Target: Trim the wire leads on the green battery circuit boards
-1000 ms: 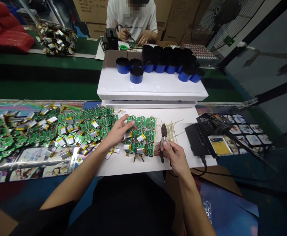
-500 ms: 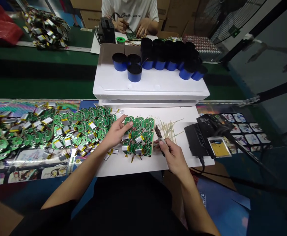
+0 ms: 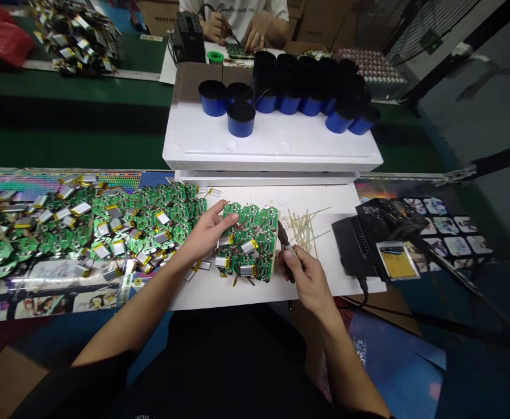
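Note:
My left hand point(image 3: 211, 228) grips the left edge of a green circuit board panel point(image 3: 259, 216), thumb on top. Small silver battery cells point(image 3: 250, 247) with yellow ends hang on wires over the panel's face. In my right hand point(image 3: 308, 270) is a pair of pliers point(image 3: 284, 240), its dark jaws up against the panel's right edge. Whether the jaws touch the board, I cannot tell. Just right of the pliers lies a heap of thin pale strips point(image 3: 304, 227) on the white work surface point(image 3: 229, 298).
More circuit boards with batteries point(image 3: 128, 215) cover the bench at left. A black device point(image 3: 353, 247) with a cable stands at right. Blue cups point(image 3: 241, 121) sit on a white foam box point(image 3: 272, 148) ahead. Across the bench, a person's hands point(image 3: 255, 34) work on a board.
The pliers have closed in a little along the panel's right edge. My left hand keeps its hold, and the whole view has shifted slightly.

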Demonstrator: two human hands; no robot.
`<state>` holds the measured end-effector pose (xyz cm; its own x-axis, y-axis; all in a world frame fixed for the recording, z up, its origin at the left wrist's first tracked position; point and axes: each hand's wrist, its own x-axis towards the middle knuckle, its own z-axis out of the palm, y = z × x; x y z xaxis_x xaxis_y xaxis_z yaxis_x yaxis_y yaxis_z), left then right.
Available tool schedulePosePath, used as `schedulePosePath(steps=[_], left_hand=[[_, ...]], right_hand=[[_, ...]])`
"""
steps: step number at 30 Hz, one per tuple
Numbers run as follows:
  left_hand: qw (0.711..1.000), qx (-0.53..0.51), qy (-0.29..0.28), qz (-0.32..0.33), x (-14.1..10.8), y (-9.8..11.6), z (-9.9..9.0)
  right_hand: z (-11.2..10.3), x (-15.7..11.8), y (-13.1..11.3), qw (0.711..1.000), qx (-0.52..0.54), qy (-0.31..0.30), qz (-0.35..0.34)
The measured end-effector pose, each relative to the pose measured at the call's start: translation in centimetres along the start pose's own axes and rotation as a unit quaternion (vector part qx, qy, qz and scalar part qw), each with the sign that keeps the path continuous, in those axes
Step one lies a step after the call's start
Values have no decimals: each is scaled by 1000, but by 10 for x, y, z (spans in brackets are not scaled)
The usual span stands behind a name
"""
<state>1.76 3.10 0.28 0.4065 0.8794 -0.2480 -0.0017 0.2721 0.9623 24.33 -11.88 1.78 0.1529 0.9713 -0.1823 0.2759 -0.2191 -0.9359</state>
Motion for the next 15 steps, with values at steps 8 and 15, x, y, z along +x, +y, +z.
schedulePosePath(steps=[8,15], left_hand=[[991,-114,-10,-75,-4,12,10],[999,-36,30,11,2,2,2]], right_hand=[[20,4,9,946,316,-64,46],[-8,-2,-6,998,-56,-36,-20]])
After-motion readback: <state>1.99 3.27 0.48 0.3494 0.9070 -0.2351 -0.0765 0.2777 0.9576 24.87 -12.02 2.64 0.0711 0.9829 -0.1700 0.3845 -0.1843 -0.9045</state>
